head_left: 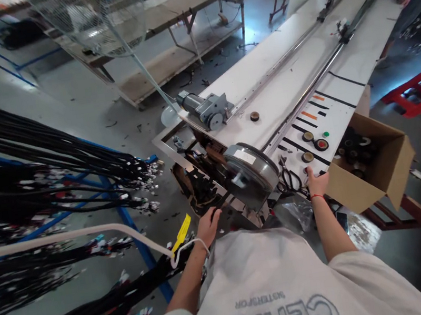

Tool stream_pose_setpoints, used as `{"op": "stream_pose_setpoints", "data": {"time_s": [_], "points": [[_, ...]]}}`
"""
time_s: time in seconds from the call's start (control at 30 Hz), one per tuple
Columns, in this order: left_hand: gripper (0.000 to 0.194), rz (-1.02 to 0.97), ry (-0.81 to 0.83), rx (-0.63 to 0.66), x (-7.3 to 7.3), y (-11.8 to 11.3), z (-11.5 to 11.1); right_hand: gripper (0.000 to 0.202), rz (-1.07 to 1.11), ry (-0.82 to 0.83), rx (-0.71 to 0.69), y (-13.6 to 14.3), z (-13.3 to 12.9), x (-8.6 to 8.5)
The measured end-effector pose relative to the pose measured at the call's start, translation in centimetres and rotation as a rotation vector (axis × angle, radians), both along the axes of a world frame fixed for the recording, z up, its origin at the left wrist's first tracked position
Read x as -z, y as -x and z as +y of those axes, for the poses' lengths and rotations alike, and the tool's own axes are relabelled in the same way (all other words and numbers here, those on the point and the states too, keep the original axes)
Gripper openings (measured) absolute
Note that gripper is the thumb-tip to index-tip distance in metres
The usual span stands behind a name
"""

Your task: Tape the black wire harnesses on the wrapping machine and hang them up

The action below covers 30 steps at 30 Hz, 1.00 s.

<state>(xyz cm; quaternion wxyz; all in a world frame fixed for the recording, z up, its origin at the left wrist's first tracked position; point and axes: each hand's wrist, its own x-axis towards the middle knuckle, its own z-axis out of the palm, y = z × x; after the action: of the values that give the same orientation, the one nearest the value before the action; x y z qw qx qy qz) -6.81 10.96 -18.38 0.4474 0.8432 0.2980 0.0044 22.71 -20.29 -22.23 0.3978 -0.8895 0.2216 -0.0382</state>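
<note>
My left hand (207, 227) is low beside the metal frame at the table's near end, fingers stretched forward and nothing visible in them. My right hand (318, 182) rests at the near right corner of the white table (241, 97), thumb raised and apart from the fingers, with no object visible in it. Just left of it lie black-handled scissors (290, 177). Beyond that hand are a tape roll (307, 157) and another roll with a red centre (321, 145). Between my hands stands a large dark wheel (253, 172) at the table end.
An open cardboard box (390, 166) with dark rolls stands right of the table. Black cable bundles (75, 163) hang on a blue rack at left. A motor (205, 108) sits on the far table edge, near a fan (93, 21). Other people stand at the far end.
</note>
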Motion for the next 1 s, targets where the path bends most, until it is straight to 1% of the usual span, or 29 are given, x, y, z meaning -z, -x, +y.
{"op": "stream_pose_setpoints", "data": {"time_s": [0.1, 0.3, 0.4, 0.5, 0.67, 0.77, 0.83, 0.93, 1.0], "points": [[0.039, -0.018, -0.031, 0.019, -0.2, -1.4, -0.1, 0.081, 0.009, 0.007, -0.001, 0.0, 0.0, 0.0], [0.042, -0.044, -0.092, 0.088, -0.6, -4.2, -0.6, 0.08, -0.004, -0.001, -0.002, 0.0, 0.0, 0.1], [0.038, -0.048, -0.11, 0.109, -0.3, -5.5, -0.9, 0.082, 0.004, 0.007, -0.007, 0.1, 0.0, 0.1], [0.034, -0.033, -0.123, 0.102, 0.3, -6.4, -1.1, 0.083, 0.013, 0.009, -0.008, 0.1, 0.1, -0.1], [0.035, -0.002, -0.121, 0.139, 1.3, -6.9, -1.1, 0.085, 0.018, 0.019, -0.016, 0.2, 0.2, -0.4], [0.036, 0.014, -0.134, 0.153, 1.6, -6.9, -1.1, 0.085, 0.01, 0.025, -0.013, 0.2, 0.2, -0.3], [0.035, 0.021, -0.155, 0.16, 1.5, -6.8, -1.2, 0.084, 0.009, 0.024, -0.01, 0.1, 0.2, -0.1], [0.036, 0.066, -0.205, 0.173, 1.0, -6.9, -1.4, 0.084, 0.003, 0.025, -0.018, 0.0, -0.1, 0.3], [0.036, 0.134, -0.256, 0.184, 0.5, -7.0, -1.4, 0.085, -0.019, 0.011, -0.07, -0.1, -0.3, 0.5]]}}
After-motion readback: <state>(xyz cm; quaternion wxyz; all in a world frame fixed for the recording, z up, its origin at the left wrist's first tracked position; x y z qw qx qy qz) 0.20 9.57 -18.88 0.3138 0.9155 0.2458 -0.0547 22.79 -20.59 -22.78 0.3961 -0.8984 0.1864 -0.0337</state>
